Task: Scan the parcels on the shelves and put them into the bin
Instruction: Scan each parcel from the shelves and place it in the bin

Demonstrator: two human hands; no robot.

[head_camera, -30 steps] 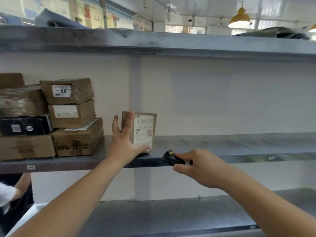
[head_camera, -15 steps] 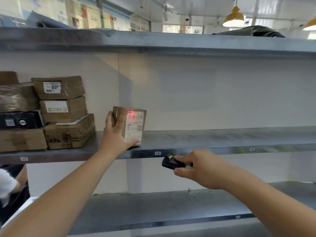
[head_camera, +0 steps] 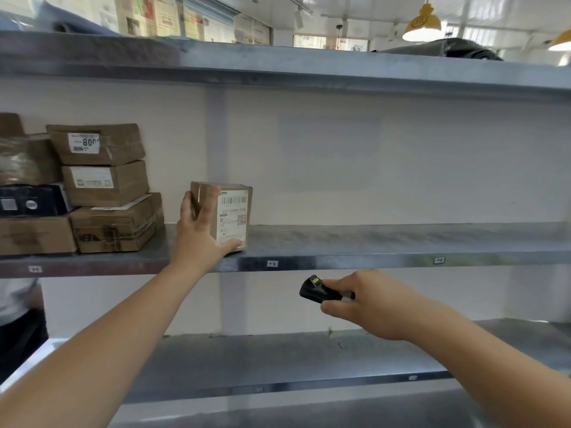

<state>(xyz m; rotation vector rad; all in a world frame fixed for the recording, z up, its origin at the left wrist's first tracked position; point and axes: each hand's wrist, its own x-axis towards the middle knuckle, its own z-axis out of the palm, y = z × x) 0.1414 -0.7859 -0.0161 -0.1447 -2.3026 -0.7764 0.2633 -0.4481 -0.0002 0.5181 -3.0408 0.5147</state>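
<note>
The left hand (head_camera: 200, 236) grips a small cardboard parcel (head_camera: 230, 211) standing upright on the middle shelf (head_camera: 386, 245), fingers (head_camera: 209, 205) spread over its side and thumb along its labelled front. The right hand (head_camera: 367, 304), fingers curled, holds a black scanner (head_camera: 318, 290) below the shelf edge. More boxes (head_camera: 105, 186) are stacked to the left.

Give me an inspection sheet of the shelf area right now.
Surface: middle shelf, metal, slot tags on its front edge.
Job's things: small box upright on the shelf, label facing out; scanner below shelf level, no beam seen on the label.
Clutter: stacked parcels at far left of the shelf.
Grippers: left hand holds the box's side and bottom edge; right hand grips the scanner.
Cables: nothing seen.
Surroundings: lower shelf; top shelf; yellow lamp; a person at far left edge; bin not in view.
</note>
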